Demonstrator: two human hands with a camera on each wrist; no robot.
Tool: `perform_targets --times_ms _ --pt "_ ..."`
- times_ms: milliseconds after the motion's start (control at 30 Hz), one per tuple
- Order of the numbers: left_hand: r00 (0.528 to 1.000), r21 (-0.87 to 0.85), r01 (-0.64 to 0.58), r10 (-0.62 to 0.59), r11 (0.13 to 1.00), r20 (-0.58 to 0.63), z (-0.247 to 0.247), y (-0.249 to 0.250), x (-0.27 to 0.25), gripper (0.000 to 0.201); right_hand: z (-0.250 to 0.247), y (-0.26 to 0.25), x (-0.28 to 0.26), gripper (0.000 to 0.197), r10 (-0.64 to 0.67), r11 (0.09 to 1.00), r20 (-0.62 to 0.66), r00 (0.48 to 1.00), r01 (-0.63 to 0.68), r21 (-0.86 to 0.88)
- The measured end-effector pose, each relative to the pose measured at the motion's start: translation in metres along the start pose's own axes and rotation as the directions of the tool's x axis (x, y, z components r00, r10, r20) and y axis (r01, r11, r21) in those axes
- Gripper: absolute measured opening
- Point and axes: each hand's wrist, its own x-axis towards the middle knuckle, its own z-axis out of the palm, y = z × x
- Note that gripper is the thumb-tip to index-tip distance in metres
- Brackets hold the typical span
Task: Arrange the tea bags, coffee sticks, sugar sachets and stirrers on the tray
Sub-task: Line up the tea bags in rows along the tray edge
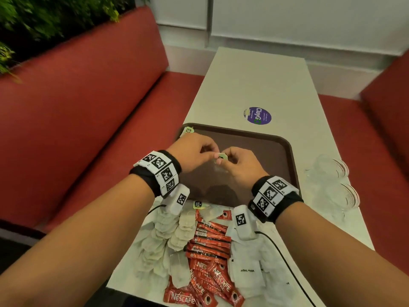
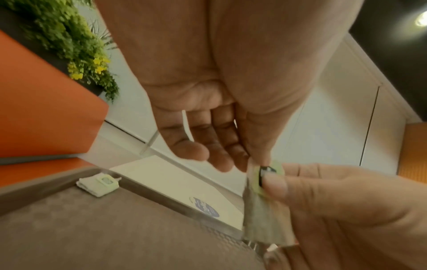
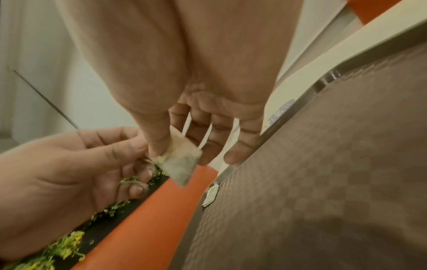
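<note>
Where wrists show tea bag (image 3: 179, 160): head, tag (image 1: 221, 156).

Both forearms are bare, with no sleeves. Each wrist wears a wide black strap (image 1: 155, 178) carrying a row of white tiles printed with black square marker patterns (four show on the left band, three on the right (image 1: 271, 192)). A white pod (image 1: 180, 201) with one more marker hangs under each wrist, and a thin black cable (image 1: 285, 260) trails from it.
</note>
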Motion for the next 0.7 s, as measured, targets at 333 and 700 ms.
perform_targets --times_ms 333,700 --pt "0.994 0.023 0.099 -0.098 0.995 -0.044 0.014 0.005 -0.019 0.023 0.0 0.002 -0.006 0.013 0.042 0.999 -0.052 0.998 -0.042 0.005" --pt "0.845 0.152 0.531 -0.508 0.833 -0.17 -0.018 -0.107 0.078 0.013 0.015 0.031 0.004 0.032 0.23 0.848 0.499 0.836 0.08 -0.524"
